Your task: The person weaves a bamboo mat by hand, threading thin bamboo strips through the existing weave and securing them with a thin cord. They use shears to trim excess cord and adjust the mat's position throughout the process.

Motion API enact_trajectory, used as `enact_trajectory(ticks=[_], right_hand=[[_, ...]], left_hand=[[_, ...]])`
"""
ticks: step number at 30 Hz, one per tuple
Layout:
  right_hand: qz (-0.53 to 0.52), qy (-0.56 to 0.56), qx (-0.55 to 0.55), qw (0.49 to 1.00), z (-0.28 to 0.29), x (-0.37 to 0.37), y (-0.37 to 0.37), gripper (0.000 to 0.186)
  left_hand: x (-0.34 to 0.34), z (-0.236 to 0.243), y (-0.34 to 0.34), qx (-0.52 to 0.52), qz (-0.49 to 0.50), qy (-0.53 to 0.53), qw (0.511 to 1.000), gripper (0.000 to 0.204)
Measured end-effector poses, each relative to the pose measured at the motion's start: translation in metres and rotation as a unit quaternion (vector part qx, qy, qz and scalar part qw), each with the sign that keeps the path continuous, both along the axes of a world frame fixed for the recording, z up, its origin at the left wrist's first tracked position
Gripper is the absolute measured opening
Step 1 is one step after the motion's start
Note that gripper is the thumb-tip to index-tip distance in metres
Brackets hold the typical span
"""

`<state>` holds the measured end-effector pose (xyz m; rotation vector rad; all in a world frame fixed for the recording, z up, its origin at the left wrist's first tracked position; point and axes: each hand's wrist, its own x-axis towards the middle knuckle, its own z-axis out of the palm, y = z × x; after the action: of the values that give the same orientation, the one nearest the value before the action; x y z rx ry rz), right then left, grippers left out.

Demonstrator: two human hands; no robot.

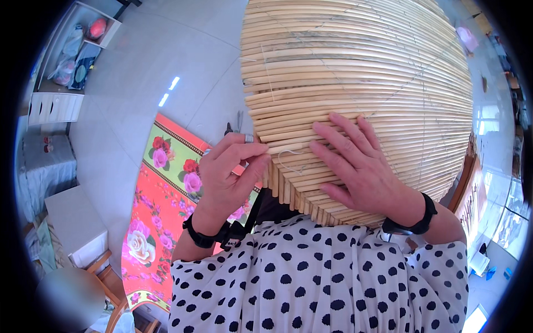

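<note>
A large mat of pale straw stalks (355, 66), laid side by side and stitched with thread, leans up against my body and fills the upper middle. Along its lower left edge, the cut ends of a second layer of stalks (288, 194) run crosswise. My left hand (230, 172) pinches thumb and forefinger together at that edge; whatever is between the fingertips is too small to make out. A metal band circles one of its fingers. Close by, a loose white thread (290, 161) curls over the stalks. My right hand (358, 166) lies flat on the mat, fingers spread.
On the left, a red floral cloth (150, 233) hangs or lies beside me. Dark-handled scissors or a similar tool (233, 125) partly show past the mat's left edge. Farther left are an open drawer (83, 50) with bags and a pale box (72, 222). Light tiles (144, 66) cover the floor.
</note>
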<state>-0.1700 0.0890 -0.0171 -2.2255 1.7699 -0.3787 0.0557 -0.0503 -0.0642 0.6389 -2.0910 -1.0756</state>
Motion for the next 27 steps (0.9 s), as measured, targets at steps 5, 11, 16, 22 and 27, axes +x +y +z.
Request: enact_trajectory(ticks=[5, 11, 16, 22, 27], right_hand=[[-0.003, 0.001, 0.001, 1.000, -0.002, 0.000, 0.000, 0.065], [-0.003, 0.010, -0.004, 1.000, -0.005, -0.001, 0.001, 0.063], [0.000, 0.013, 0.000, 1.000, -0.003, 0.000, 0.001, 0.062], [0.012, 0.023, 0.006, 1.000, 0.000, 0.001, 0.000, 0.063], [0.012, 0.011, 0.009, 1.000, -0.003, -0.002, -0.002, 0.062]], left_hand=[[-0.003, 0.002, 0.001, 0.034, -0.002, -0.008, 0.999, 0.018], [-0.007, 0.011, -0.004, 0.032, -0.024, -0.050, 0.998, 0.015], [-0.008, 0.015, -0.004, -0.048, -0.030, -0.092, 0.994, 0.015], [-0.010, 0.021, -0.002, -0.089, -0.034, -0.110, 0.989, 0.017], [-0.014, 0.024, -0.003, -0.105, -0.035, -0.121, 0.986, 0.017]])
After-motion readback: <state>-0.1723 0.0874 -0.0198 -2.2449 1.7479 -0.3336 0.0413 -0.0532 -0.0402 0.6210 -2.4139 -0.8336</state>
